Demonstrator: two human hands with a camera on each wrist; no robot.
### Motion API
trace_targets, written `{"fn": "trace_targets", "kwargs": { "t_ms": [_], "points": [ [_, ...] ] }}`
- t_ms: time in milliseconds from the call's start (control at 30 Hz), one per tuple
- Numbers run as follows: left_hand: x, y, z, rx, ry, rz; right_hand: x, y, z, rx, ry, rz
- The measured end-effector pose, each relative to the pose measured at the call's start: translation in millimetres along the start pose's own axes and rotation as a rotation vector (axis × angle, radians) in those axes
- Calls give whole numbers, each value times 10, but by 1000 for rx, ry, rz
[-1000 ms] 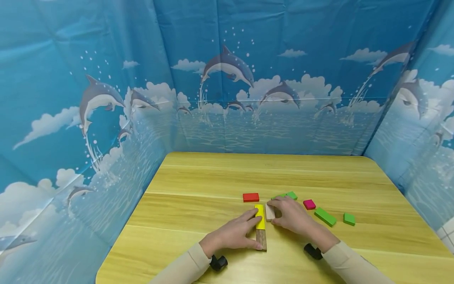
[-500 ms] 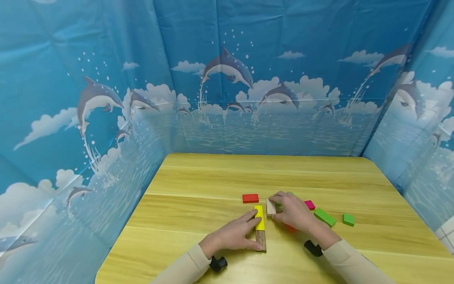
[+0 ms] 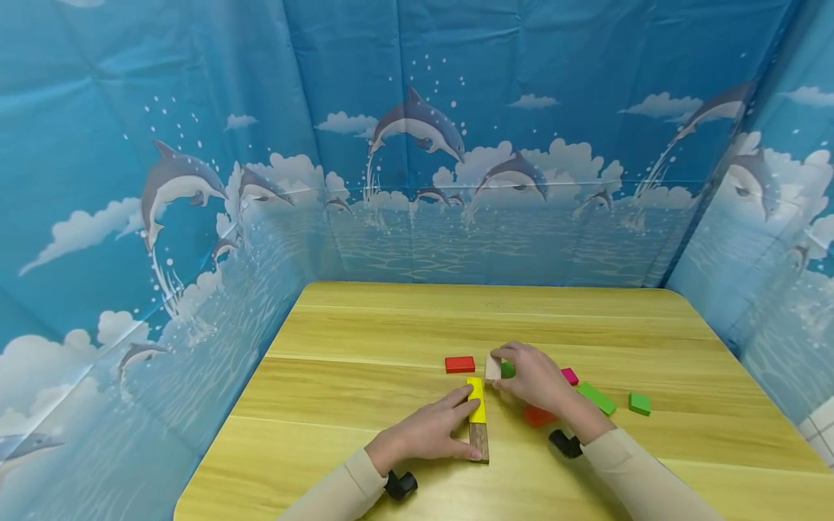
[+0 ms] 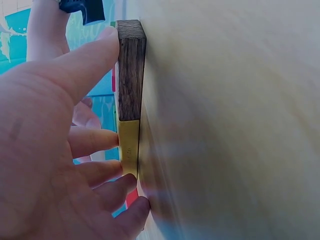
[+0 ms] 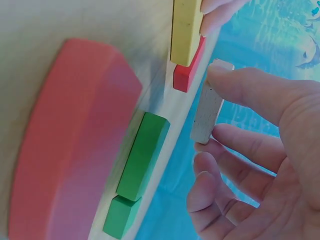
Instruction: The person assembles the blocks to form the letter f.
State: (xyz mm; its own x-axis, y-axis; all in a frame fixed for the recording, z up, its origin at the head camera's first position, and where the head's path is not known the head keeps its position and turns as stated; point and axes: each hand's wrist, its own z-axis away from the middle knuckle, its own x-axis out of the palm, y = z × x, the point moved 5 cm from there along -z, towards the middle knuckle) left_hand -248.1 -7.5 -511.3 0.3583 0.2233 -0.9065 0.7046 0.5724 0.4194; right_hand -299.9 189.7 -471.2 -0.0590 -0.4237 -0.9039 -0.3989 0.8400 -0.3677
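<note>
My left hand (image 3: pixel 426 428) rests against two blocks laid end to end, a yellow block (image 3: pixel 477 401) and a dark brown wooden block (image 3: pixel 478 443). Its thumb touches the brown one near its near end, while fairly straight fingers lie on the yellow one, as the left wrist view also shows. My right hand (image 3: pixel 534 376) pinches a pale, whitish wooden block (image 5: pixel 207 107) between thumb and fingers. In the right wrist view that block is held clear above the table. It stands near the yellow block's far end in the head view.
A red block (image 3: pixel 460 365) lies beyond the yellow one. Under and beside the right hand are an orange-red block (image 3: pixel 538 416), green blocks (image 5: pixel 145 155) and a pink block (image 3: pixel 570 376). Farther right lie a long green block (image 3: pixel 596 398) and a small green block (image 3: pixel 640 404).
My right hand has moved away from me with the pale block, from beside the yellow block to past its far end. The orange-red block has come into sight. My left hand stays put.
</note>
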Motion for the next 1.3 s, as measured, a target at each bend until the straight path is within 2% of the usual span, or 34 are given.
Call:
{"fn": "trace_targets", "kwargs": {
  "t_ms": [400, 767, 967, 1300],
  "points": [
    [8, -6, 15, 13, 5, -23, 69, -26, -200, 29, -37, 11],
    [13, -31, 8, -3, 13, -31, 119, -38, -333, 42, -89, 27],
    [13, -35, 7, -7, 14, -36, 187, -25, -397, 49, -122, -14],
    [16, -39, 2, -3, 18, -21, 250, -22, -487, 129, -210, -129]
  ]
}}
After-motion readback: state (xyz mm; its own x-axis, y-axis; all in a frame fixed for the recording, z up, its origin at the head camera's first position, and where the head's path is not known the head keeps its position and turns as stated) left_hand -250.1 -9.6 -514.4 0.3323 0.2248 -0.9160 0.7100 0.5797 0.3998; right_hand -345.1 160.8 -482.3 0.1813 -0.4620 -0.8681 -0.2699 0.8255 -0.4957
